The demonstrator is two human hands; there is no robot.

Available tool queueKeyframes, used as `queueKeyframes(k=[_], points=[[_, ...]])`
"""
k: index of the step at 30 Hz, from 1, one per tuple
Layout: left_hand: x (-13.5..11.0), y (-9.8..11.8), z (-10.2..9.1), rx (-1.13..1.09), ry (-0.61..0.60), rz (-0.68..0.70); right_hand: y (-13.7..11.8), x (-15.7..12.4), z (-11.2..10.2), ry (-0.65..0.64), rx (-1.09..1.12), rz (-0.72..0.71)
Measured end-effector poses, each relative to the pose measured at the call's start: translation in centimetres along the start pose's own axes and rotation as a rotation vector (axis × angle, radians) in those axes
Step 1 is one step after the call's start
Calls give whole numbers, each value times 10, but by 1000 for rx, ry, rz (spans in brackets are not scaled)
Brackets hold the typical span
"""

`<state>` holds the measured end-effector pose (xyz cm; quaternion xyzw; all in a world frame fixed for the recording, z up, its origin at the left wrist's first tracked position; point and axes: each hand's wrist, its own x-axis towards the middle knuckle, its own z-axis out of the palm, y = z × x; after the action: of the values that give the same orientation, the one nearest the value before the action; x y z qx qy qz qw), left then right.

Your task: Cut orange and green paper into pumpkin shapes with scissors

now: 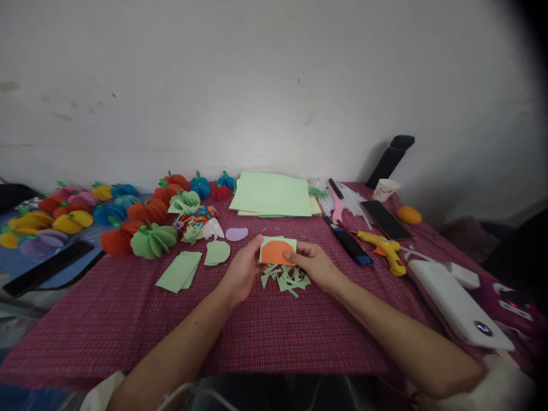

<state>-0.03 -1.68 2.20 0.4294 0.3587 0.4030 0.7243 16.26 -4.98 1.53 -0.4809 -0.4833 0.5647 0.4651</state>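
Between both hands is an orange paper template [274, 252], rounded along its top, lying over light green paper [291, 244]. My left hand [246, 268] pinches the left edge of this stack. On the right side, my right hand [314, 264] grips it, the thumb pressed on the orange piece. Light green paper scraps [287, 279] lie on the table just below. To the left are a rounded green cut-out [217, 253], green paper rectangles [180, 271] and a purple cut-out [237, 234].
Several paper pumpkins [148, 211] crowd the left. Green sheets [273, 194] are stacked at the back. On the right are a yellow glue gun [387, 251], a black-handled tool [351, 244], a phone [386, 220], a paper cup [385, 189] and a white power bank [456, 305].
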Motion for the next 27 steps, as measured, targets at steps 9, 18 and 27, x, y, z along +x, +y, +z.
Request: queueKeyframes(k=[9, 18, 27], points=[[-4, -2, 2, 155, -66, 21, 0, -1, 0, -66, -56, -44], [-1, -7, 2, 137, -118, 54, -1, -1, 1, -92, -178, -62], [1, -10, -1, 72, -61, 44, 2, -1, 0, -92, -265, -99]])
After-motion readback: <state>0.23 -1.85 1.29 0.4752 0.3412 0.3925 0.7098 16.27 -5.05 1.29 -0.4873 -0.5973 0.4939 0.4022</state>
